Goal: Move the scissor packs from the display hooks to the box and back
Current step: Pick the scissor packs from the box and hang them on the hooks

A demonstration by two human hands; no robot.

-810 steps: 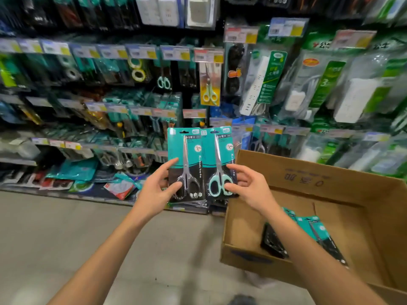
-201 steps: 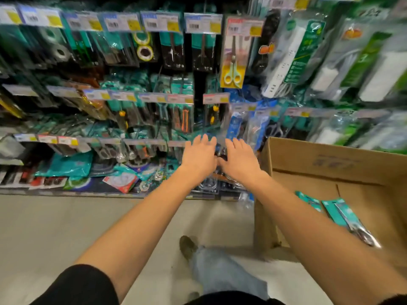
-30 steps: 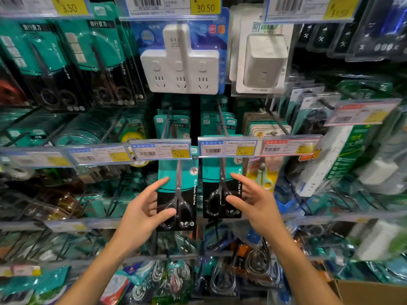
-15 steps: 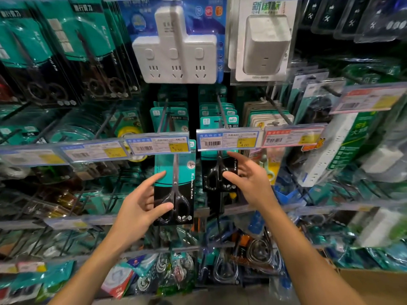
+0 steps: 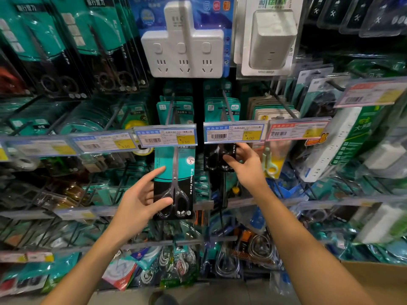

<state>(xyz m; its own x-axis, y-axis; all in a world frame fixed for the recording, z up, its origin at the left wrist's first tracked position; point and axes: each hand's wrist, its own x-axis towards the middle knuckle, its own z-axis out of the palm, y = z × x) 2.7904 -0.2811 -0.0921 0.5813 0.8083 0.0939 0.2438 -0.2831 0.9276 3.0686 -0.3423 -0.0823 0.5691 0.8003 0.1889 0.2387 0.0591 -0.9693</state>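
Here both hands are raised to the display rack, each with a scissor pack of its own. The left hand (image 5: 141, 201) grips the lower part of a teal-and-black scissor pack (image 5: 175, 183), thumb across the front near the black handles and fingers behind its left edge; the pack hangs upright below the price tag marked 3.50 (image 5: 165, 137), its top hidden behind that tag, so whether it sits on the hook cannot be told. The right hand (image 5: 245, 166) pinches the bottom of a second scissor pack (image 5: 217, 158), thumb on the front over the black handles and fingers curled round its right edge; this pack sits higher, most of it covered by the price tag marked 4.00 (image 5: 234, 133). Behind both tags more teal scissor packs hang in rows on the display hooks (image 5: 226, 104). Above them hang a white three-outlet socket adapter (image 5: 184, 45) and a white plug block (image 5: 272, 37) in blister packs. A corner of the cardboard box (image 5: 383, 282) shows at the lower right, well apart from both hands, its inside out of view.
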